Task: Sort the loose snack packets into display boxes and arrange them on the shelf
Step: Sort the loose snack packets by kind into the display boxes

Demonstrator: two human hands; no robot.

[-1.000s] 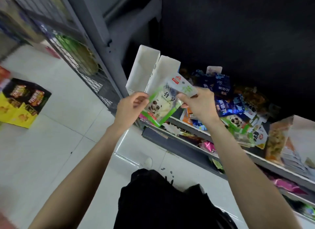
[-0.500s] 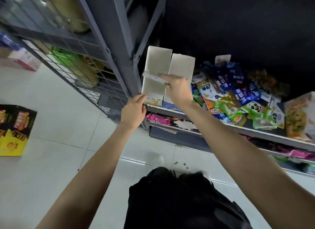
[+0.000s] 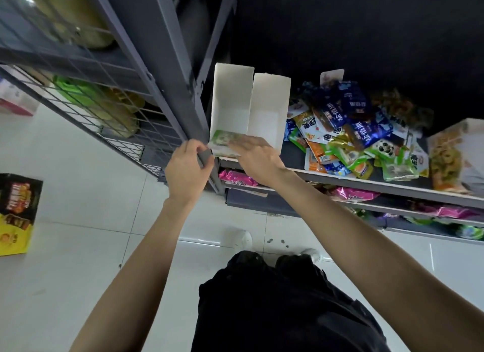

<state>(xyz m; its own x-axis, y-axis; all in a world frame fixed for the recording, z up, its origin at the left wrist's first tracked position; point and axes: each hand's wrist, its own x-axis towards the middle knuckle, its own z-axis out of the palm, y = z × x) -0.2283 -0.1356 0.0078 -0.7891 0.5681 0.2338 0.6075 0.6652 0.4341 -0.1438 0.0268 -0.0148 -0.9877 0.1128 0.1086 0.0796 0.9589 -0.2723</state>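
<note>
White cardboard display boxes (image 3: 233, 100) stand side by side at the left end of the grey metal shelf (image 3: 366, 182). A green and white snack packet (image 3: 224, 142) sits at the front of the left box. The right hand (image 3: 258, 156) lies over the packet with fingers stretched out flat. The left hand (image 3: 187, 169) curls its fingers around the grey shelf post (image 3: 167, 50). A pile of blue, green and orange loose packets (image 3: 353, 131) lies just right of the boxes.
</note>
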